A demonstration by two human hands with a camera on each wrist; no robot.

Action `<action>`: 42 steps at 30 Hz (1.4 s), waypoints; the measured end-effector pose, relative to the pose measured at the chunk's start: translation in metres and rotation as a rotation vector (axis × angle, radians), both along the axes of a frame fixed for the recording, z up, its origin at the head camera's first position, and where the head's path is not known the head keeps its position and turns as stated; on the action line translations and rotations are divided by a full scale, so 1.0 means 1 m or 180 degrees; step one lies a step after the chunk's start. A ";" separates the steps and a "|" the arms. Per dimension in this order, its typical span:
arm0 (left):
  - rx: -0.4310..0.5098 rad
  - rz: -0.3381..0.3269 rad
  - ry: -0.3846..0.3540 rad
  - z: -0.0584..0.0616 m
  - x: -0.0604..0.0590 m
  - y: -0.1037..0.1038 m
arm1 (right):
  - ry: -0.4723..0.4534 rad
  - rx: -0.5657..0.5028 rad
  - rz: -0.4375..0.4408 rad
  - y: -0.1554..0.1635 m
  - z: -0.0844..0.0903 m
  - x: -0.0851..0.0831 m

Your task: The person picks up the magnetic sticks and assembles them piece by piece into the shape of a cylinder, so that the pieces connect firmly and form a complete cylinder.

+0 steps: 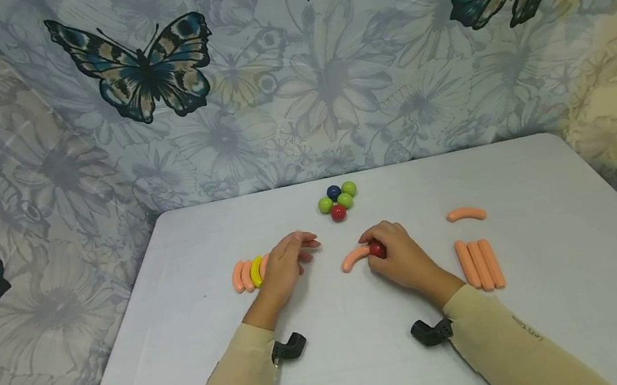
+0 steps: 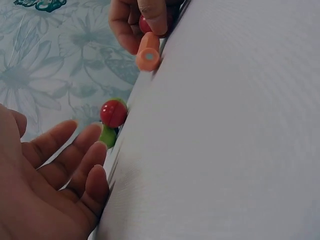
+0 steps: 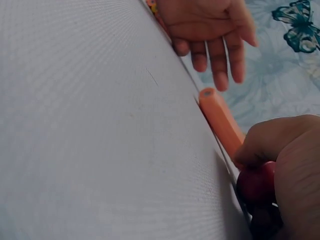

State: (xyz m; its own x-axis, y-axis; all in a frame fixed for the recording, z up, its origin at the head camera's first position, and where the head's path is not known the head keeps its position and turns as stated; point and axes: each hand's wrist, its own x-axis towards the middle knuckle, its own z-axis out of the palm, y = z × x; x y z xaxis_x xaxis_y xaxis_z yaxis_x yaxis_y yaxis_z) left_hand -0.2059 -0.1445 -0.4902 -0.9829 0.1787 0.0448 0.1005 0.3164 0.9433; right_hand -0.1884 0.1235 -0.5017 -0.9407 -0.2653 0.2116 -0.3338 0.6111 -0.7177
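Note:
My right hand (image 1: 374, 246) curls over a small red ball (image 1: 377, 249) at the middle of the white table (image 1: 338, 376). The ball sits against the right end of a curved orange stick (image 1: 353, 259). In the right wrist view the thumb lies on the orange stick (image 3: 222, 122) just above the red ball (image 3: 257, 182). My left hand (image 1: 305, 247) hovers open to the left, fingers relaxed, holding nothing. It is beside a row of curved orange and yellow pieces (image 1: 247, 274).
A cluster of green, blue and red balls (image 1: 337, 200) lies behind the hands. Three straight orange sticks (image 1: 480, 263) lie side by side at the right, with one curved orange stick (image 1: 466, 214) behind them. A butterfly cloth hangs behind the table.

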 end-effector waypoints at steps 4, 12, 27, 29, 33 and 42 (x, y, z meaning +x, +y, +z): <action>0.0212 -0.0088 -0.0057 0.002 -0.003 0.004 | -0.0023 0.0080 -0.0051 0.002 -0.001 0.000; 0.0586 -0.0079 -0.0316 0.003 -0.010 0.014 | 0.0035 0.0200 -0.0184 0.009 -0.004 -0.002; 0.0382 -0.0095 -0.0182 0.003 -0.041 0.055 | 0.0118 0.0334 -0.0457 0.011 -0.007 -0.003; 0.0372 -0.0057 -0.0143 -0.001 -0.045 0.059 | 0.0137 0.0319 -0.0451 0.010 -0.007 -0.003; 0.0283 0.0036 -0.0101 -0.006 -0.049 0.064 | 0.0200 0.0290 -0.0429 0.009 -0.006 -0.001; -0.0253 -0.0119 0.0252 -0.007 -0.058 0.072 | 0.0308 0.0307 -0.0413 0.010 -0.004 -0.002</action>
